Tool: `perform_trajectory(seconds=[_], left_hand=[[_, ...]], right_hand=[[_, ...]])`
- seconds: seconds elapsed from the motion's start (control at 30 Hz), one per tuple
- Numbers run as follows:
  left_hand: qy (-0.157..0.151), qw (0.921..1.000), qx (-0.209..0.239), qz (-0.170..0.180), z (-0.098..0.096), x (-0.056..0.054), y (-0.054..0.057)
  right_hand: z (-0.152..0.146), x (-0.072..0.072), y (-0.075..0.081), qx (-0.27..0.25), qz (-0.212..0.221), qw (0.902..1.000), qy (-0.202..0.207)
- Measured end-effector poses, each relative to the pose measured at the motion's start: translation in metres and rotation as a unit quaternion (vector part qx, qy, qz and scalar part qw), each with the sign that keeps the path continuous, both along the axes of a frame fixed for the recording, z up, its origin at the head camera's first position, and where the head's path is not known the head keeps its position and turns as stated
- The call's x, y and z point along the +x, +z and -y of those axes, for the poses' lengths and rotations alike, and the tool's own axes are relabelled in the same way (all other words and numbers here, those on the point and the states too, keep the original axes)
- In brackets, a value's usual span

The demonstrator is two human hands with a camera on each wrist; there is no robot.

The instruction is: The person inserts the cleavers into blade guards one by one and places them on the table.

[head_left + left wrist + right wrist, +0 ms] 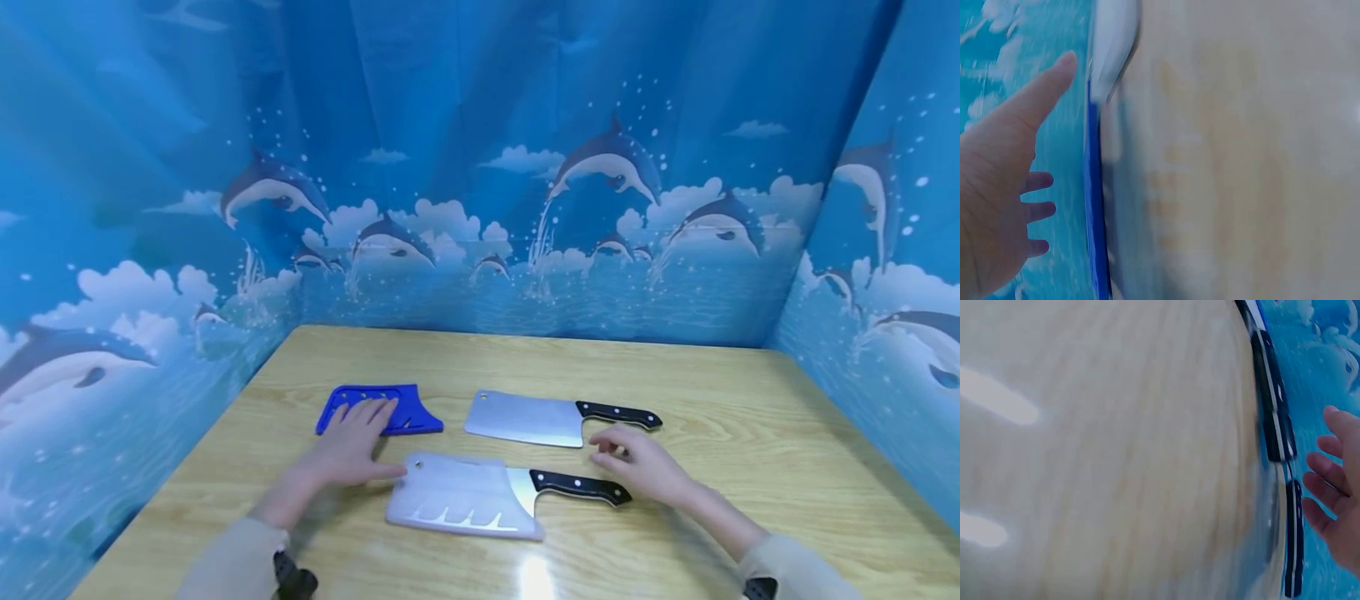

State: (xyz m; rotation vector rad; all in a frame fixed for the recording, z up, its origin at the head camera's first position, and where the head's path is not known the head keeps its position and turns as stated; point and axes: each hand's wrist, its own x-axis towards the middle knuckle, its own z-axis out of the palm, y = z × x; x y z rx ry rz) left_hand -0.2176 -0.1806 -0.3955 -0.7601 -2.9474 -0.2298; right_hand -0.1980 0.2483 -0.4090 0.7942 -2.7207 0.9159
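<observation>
My left hand hovers over a blue cleaver sheath, fingers spread and thumb out toward the near cleaver. In the left wrist view a gap shows between that hand and the sheath's edge. The near cleaver has a black riveted handle and wears a pale translucent sheath with wave-shaped cutouts. Behind it lies a second cleaver with its blade bare. My right hand, fingers loosely bent and holding nothing, is beside the two handles, above the table in the right wrist view.
Both cleavers lie flat with handles to the right on a light wooden table. A blue curtain printed with dolphins hangs along the back and both sides. Light glares off the table near its front.
</observation>
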Motion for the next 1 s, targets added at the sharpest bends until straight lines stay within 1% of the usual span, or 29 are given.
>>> perform_trajectory(seconds=[0.07,0.17,0.3,0.4,0.5,0.63,0.8,0.9,1.0], left_hand=[[0.019,0.9997,0.014,-0.008,0.008,-0.006,0.002],[0.043,0.9987,0.022,-0.018,0.017,-0.016,0.006],[0.062,0.997,0.045,-0.005,0.024,-0.029,0.009],[0.068,0.9962,0.053,0.009,0.028,-0.037,0.007],[0.073,0.9957,0.046,0.032,0.032,-0.044,0.001],[0.078,0.9942,0.025,0.07,0.032,-0.052,-0.006],[0.076,0.9912,0.008,0.108,0.026,-0.059,-0.008],[0.079,0.9903,0.002,0.114,0.022,-0.061,-0.007],[0.085,0.9897,0.003,0.115,0.019,-0.06,-0.007]], right_hand=[[-0.007,-0.004,0.003,-0.008,-0.017,0.9995,-0.025],[-0.019,-0.013,0.008,-0.018,-0.014,0.9977,-0.064],[-0.032,-0.027,0.014,-0.021,0.009,0.9938,-0.109],[-0.039,-0.036,0.015,-0.017,0.033,0.9909,-0.129],[-0.041,-0.042,0.014,-0.011,0.055,0.9897,-0.131],[-0.04,-0.051,0.01,0.001,0.076,0.9901,-0.118],[-0.035,-0.06,0.003,0.018,0.086,0.9922,-0.088],[-0.033,-0.062,-0.001,0.02,0.083,0.9938,-0.072],[-0.032,-0.064,-0.004,0.025,0.076,0.9948,-0.063]])
